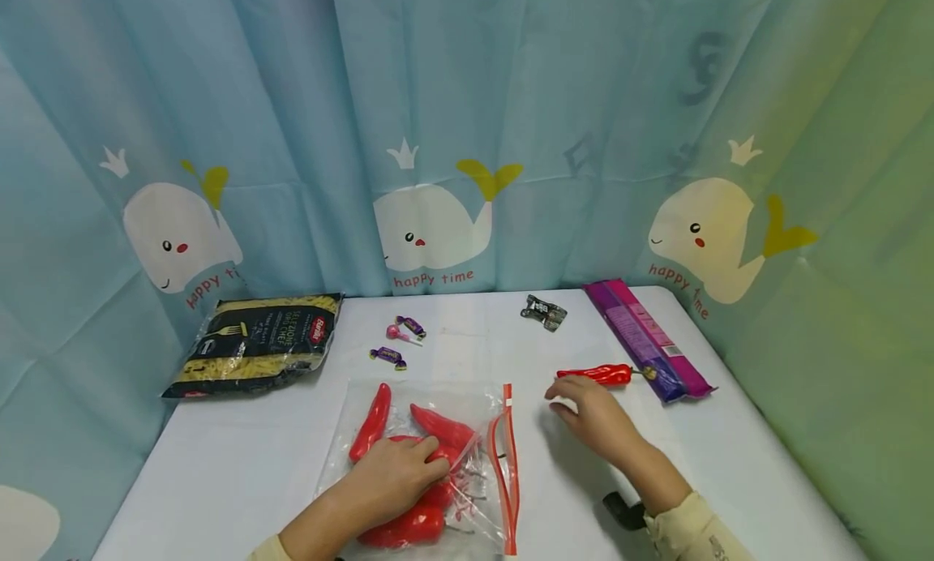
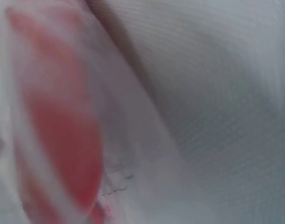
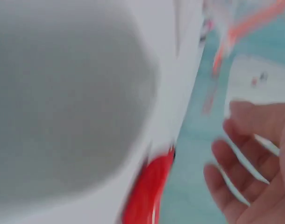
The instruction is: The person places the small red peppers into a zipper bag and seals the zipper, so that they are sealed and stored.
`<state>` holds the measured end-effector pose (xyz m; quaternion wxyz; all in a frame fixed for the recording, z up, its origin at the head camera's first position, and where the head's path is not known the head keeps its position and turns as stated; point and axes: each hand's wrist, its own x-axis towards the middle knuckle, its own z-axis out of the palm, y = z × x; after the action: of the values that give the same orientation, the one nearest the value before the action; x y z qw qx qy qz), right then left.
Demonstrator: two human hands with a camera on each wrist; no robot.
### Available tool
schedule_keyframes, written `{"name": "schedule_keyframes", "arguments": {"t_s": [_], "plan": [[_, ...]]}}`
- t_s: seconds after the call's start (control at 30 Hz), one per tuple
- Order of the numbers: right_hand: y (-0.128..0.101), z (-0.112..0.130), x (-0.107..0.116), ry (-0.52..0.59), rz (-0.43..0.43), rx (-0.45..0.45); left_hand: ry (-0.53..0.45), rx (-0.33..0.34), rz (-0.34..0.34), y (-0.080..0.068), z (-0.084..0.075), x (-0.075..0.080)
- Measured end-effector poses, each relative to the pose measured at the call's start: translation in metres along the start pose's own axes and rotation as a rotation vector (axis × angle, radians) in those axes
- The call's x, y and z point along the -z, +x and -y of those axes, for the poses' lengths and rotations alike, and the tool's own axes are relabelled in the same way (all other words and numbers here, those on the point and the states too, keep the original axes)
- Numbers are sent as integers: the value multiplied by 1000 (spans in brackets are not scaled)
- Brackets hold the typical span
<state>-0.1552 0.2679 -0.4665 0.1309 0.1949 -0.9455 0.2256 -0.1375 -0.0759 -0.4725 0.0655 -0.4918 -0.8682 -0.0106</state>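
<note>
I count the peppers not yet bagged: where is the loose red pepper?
In the head view the loose red pepper lies on the table's right half, just beyond the right hand's fingertips, beside the purple packet, outside the zip bag.

White table [image 1: 241, 464] with pasta packet [image 1: 257, 344], zip bag [image 1: 426, 464], chilli [image 1: 600, 374], candies [image 1: 400, 340].

Both wrist views are motion-blurred, the left hand [image 1: 394, 476] covers part of the peppers [image 1: 409, 456] in the bag [image 1: 477, 407], whose near edge the head view crops.
</note>
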Motion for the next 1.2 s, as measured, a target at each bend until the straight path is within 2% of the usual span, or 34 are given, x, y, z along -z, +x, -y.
{"name": "schedule_keyframes", "arguments": {"t_s": [0.07,0.17,0.3,0.4,0.5,0.6,0.73,0.8,1.0,1.2], "plan": [[4,-20,10,-102,-42,-14,-4,2,7,0,1,-1],[5,-48,22,-218,-20,-65,-19,4,17,0,1,-2],[1,-72,25,-314,97,-151,-29,6,25,0,0,-3],[-3,-77,19,-325,166,-198,-28,20,62,-2,-1,-2],[-6,-73,15,-282,201,-221,-27,33,96,-5,-3,-1],[-10,-65,17,-236,211,-215,-27,37,88,-5,-2,0],[-16,-53,25,-181,198,-150,-14,25,48,-1,2,0],[-18,-45,28,-123,222,-106,-15,19,38,1,3,1],[-26,-12,29,68,387,-2,-31,21,53,2,3,1],[-30,14,17,198,512,-20,-25,19,57,3,3,-1]]}}
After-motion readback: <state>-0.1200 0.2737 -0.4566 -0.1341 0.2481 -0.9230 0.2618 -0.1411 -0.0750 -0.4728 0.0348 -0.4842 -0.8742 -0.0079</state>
